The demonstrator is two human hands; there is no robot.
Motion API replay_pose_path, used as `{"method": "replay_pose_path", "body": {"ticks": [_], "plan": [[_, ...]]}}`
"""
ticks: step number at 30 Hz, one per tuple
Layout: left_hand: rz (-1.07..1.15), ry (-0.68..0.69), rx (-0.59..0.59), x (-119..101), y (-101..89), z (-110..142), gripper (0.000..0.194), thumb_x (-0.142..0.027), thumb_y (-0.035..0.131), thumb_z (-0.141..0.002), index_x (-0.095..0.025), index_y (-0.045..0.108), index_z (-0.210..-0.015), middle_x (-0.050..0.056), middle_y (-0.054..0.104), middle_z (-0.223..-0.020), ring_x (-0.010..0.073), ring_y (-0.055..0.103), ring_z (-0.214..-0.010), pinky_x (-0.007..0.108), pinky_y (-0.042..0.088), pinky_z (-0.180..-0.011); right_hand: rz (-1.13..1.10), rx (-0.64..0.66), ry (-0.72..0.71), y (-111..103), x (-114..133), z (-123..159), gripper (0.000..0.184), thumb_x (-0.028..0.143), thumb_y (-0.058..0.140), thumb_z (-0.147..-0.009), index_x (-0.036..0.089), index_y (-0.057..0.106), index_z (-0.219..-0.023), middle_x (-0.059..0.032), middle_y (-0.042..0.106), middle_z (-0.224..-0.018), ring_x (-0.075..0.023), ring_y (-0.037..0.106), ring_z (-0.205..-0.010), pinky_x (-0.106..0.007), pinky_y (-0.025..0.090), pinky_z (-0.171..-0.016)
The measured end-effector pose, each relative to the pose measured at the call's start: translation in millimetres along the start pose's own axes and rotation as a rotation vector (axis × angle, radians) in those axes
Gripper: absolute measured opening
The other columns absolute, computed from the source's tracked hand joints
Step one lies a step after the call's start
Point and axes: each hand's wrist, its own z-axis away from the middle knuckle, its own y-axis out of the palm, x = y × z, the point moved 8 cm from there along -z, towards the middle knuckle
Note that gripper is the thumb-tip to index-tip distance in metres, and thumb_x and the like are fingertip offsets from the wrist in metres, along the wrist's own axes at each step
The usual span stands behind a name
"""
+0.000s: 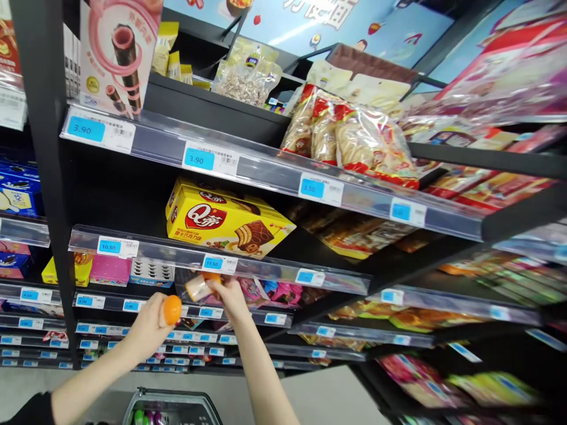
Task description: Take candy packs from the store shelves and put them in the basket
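My left hand (148, 323) is closed around something with a round orange cap (172, 310); the rest of it is hidden by my fingers. It is in front of a lower shelf's price strip. Farther right, my right hand (231, 297) reaches to the shelf under the yellow box and grips a small clear jar (198, 288) with a pale label and an orange lid. The jar is tilted at the shelf opening. Left of it on that shelf stand a white-and-blue box (152, 273) and a pink box (109, 270). Pink packages (283, 291) lie to its right.
A yellow snack box (225, 221) sits on the shelf above my hands. A price-tagged clear shelf edge (163, 254) runs just over them. Bagged snacks (349, 139) fill the upper right. Below stands a shopping basket (201, 404) with green and purple items. More shelving (482, 295) flanks the right.
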Motion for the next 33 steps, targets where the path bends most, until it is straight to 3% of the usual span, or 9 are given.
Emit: {"method": "replay_pose_path", "body": {"ticks": [5,8,11,17,21,24,26,30,33], "plan": [[0.22,-0.075,0.037,-4,-13.3,39,0.04,-0.024,0.067,-0.069,-0.023,0.046,-0.103,0.008,0.054,-0.115,0.0253,0.051,-0.107,0.038,0.038,-0.092,-0.269,0.121,0.164,40,-12,75,0.03,0.036,0.065,-0.064,0.022,0.039,-0.067,0.0078,0.045,-0.051,-0.0073,0.036,-0.041,-0.019,0.026,-0.037],[0.294,-0.191,0.081,4,-7.9,47,0.04,-0.022,0.073,-0.061,-0.023,0.046,-0.09,0.001,0.06,-0.087,0.0214,0.057,-0.079,0.035,0.043,-0.073,-0.453,0.157,0.256,59,-5,102,0.034,0.031,0.07,-0.06,0.022,0.04,-0.071,0.0062,0.05,-0.057,-0.0084,0.04,-0.046,-0.019,0.028,-0.042],[0.631,-0.32,0.112,13,-2.1,53,0.038,-0.025,0.074,-0.06,-0.022,0.044,-0.083,-0.003,0.055,-0.072,0.0163,0.054,-0.064,0.031,0.046,-0.058,-0.643,0.157,0.259,59,4,111,0.033,0.031,0.073,-0.059,0.021,0.043,-0.068,0.0063,0.048,-0.058,-0.0074,0.037,-0.047,-0.019,0.028,-0.045],[1.461,-0.479,0.516,4,28.8,80,0.048,-0.035,0.066,-0.068,-0.012,0.052,-0.108,0.013,0.064,-0.095,0.028,0.065,-0.081,0.036,0.055,-0.052,-0.766,0.274,0.181,62,17,121,0.04,0.042,0.076,-0.056,0.019,0.061,-0.085,0.0003,0.056,-0.07,-0.0116,0.046,-0.058,-0.021,0.035,-0.051],[1.782,-0.515,0.72,-5,38.9,96,0.048,-0.04,0.064,-0.073,-0.008,0.058,-0.107,0.017,0.066,-0.096,0.0235,0.066,-0.08,0.027,0.056,-0.049,-0.706,0.466,0.162,80,30,131,0.037,0.039,0.073,-0.065,0.019,0.063,-0.094,0.0004,0.058,-0.074,-0.0089,0.046,-0.051,-0.021,0.035,-0.046],[1.822,-0.548,0.736,-4,41.7,101,0.045,-0.04,0.068,-0.068,-0.008,0.062,-0.099,0.014,0.068,-0.088,0.0193,0.066,-0.072,0.02,0.051,-0.042,-0.688,0.609,0.173,91,43,138,0.035,0.037,0.067,-0.072,0.023,0.06,-0.104,0.001,0.061,-0.078,-0.0057,0.041,-0.041,-0.021,0.033,-0.039],[1.795,-0.577,0.71,-1,43.0,102,0.044,-0.039,0.069,-0.063,-0.01,0.063,-0.095,0.011,0.067,-0.083,0.0174,0.065,-0.069,0.017,0.047,-0.039,-0.62,0.627,0.143,92,50,139,0.036,0.037,0.067,-0.073,0.024,0.061,-0.107,-0.001,0.063,-0.086,-0.0084,0.049,-0.05,-0.022,0.041,-0.046],[1.692,-0.594,0.635,6,43.3,102,0.047,-0.047,0.067,-0.059,-0.012,0.062,-0.09,0.006,0.063,-0.077,0.0107,0.059,-0.059,0.012,0.036,-0.032,-0.438,0.601,0.035,86,47,131,0.044,0.043,0.064,-0.075,0.024,0.059,-0.114,-0.0021,0.062,-0.087,-0.0125,0.055,-0.065,-0.025,0.046,-0.058],[1.54,-0.557,0.561,10,38.0,99,0.05,-0.047,0.064,-0.056,-0.013,0.06,-0.092,0.006,0.06,-0.078,0.0113,0.056,-0.06,0.014,0.036,-0.034,0.026,0.42,-0.037,66,19,96,0.042,0.046,0.046,-0.086,0.021,0.057,-0.118,-0.001,0.062,-0.072,-0.013,0.055,-0.057,-0.025,0.046,-0.054]]}}
